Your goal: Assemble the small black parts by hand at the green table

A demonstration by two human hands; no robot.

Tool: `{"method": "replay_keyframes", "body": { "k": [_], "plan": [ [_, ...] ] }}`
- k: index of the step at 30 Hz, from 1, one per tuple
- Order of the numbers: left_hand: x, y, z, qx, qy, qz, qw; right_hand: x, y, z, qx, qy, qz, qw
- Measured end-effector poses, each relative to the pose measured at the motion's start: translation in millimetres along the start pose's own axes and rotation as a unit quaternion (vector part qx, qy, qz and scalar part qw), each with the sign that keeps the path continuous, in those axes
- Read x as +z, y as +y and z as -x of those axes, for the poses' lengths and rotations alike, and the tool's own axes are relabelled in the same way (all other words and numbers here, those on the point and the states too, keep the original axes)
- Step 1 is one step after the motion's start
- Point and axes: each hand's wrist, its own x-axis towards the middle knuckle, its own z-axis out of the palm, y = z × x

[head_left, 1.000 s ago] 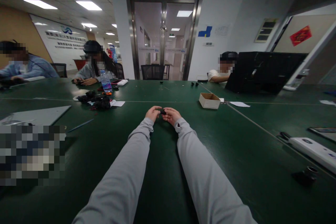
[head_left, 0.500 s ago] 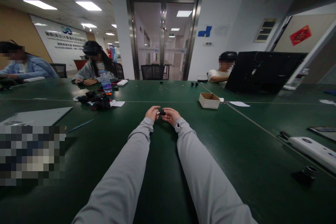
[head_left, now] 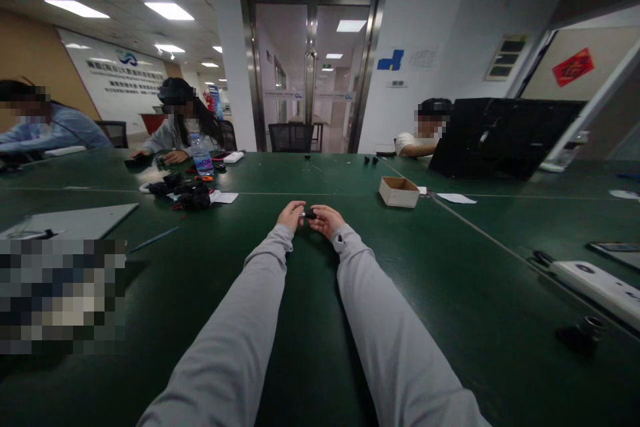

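Note:
Both arms reach forward over the green table (head_left: pixel 310 320), sleeves grey. Between my hands lies a small black piece with a silvery end (head_left: pixel 311 215), too small to tell its kind. My right hand (head_left: pixel 328 220) pinches the black part between thumb and fingers. At the silvery end, the thumb and fingers of my left hand (head_left: pixel 290 217) close on it. My fingers partly hide the piece.
A small open box (head_left: pixel 399 193) sits right of my hands, near a white paper (head_left: pixel 456 198). Black parts (head_left: pixel 187 192) and a water bottle (head_left: pixel 201 157) are at the left. A black monitor (head_left: pixel 503 137) and a white power strip (head_left: pixel 597 290) stand right. Co-workers sit around.
My hands stay nearly in place, with the small piece shifting very slightly to the right. Across the table at the left, a co-worker's hand has moved left with a dark object.

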Motion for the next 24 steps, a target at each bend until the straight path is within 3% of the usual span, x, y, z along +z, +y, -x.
{"method": "replay_keyframes", "body": {
  "k": [24],
  "plan": [
    [0.0, -2.9, -0.7, 0.019, -0.003, -0.047, 0.999, -1.2, 1.3, -1.3, -0.005, 0.001, 0.001, 1.0]
  ]
}}
